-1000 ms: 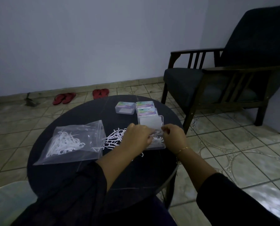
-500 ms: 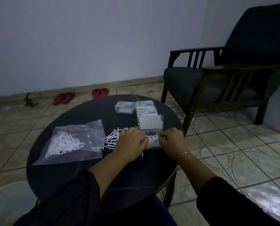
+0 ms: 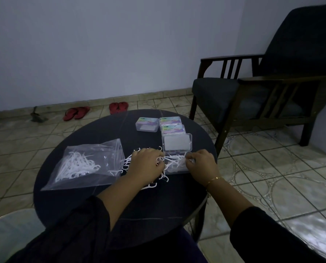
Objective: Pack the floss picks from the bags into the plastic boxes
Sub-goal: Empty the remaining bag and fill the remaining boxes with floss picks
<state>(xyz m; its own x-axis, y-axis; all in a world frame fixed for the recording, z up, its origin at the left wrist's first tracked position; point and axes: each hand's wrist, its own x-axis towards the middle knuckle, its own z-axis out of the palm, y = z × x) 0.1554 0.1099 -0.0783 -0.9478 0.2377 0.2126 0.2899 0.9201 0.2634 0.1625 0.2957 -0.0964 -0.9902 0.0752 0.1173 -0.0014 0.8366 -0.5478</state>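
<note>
Left hand (image 3: pixel 147 164), frame centre, is pinching a few picks (image 3: pixel 169 161) at the open box (image 3: pixel 177 164); right hand (image 3: pixel 201 166) is gripping the box's right edge w/ curled fingers. More picks are lying loose beside it; the rest are sitting in the bag (image 3: pixel 86 164) at centre left. Three shut boxes (image 3: pixel 170 123) are waiting at upper centre. Picks look light, stiff, prone to tangling, so prob. best taken by the handles in small bunches. Box looks light & slippery; needs bracing.

On the table (image 3: pixel 82 204) the bag (image 3: pixel 86 164) lies to the left, loose floss picks (image 3: pixel 129 161) just right of it, the open box (image 3: pixel 177 154) right again. Behind that box sit three closed boxes (image 3: pixel 170 124). The armchair (image 3: pixel 262 92) stands beyond, right; sandals (image 3: pixel 118 107) on the floor behind.
</note>
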